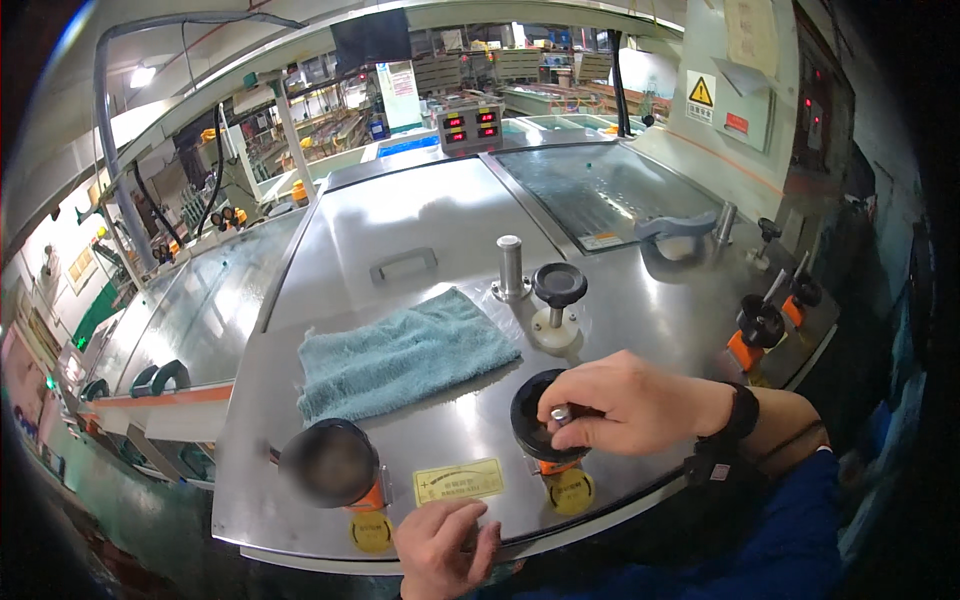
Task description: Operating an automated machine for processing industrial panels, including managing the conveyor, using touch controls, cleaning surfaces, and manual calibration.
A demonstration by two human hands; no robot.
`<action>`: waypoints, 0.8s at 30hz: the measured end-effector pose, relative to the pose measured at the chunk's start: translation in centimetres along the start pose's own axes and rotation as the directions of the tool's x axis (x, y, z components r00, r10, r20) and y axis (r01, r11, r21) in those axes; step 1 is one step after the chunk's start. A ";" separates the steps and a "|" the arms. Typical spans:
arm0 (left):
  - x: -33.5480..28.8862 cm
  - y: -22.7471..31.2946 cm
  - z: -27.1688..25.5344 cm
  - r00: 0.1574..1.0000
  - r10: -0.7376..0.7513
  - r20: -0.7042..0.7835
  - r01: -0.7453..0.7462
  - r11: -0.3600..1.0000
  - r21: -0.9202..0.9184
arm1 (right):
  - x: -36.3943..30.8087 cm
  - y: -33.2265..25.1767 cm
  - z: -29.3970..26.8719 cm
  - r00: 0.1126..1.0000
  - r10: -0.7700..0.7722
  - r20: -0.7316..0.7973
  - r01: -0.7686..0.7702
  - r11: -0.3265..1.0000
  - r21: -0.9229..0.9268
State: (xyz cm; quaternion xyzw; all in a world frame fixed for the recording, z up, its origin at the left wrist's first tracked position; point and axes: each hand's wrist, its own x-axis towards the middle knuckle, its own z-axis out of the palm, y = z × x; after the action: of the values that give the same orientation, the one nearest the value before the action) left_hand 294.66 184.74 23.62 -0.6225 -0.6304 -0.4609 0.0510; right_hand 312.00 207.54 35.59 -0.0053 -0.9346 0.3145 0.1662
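Note:
My right hand is closed over a black handwheel on an orange base, its fingers and thumb around a short metal pin there. My left hand hovers by the panel's front edge, fingers half curled and apart, with nothing visible in it. Above and to its left is a second black handwheel, its middle blurred. A yellow label lies between the two wheels. Behind them a teal cloth is spread on the steel panel. A black knob on a white base stands beyond my right hand.
A metal post rises beside the cloth. Further back are a lid handle, a glass window and a grey handle. More handwheels line the right side. A red-digit display box stands at the far end.

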 end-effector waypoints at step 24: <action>-0.5 -0.4 -1.7 0.999 -0.026 0.040 0.030 0.994 -0.106 | -1.8 4.0 -0.5 0.888 0.187 -0.421 -0.265 0.955 -0.136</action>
State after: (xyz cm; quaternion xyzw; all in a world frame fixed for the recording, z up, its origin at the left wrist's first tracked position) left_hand 293.57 183.38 24.03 -0.6241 -0.6145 -0.4825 -0.0010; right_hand 313.50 210.88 33.03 -0.1950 -0.8987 0.2337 0.3159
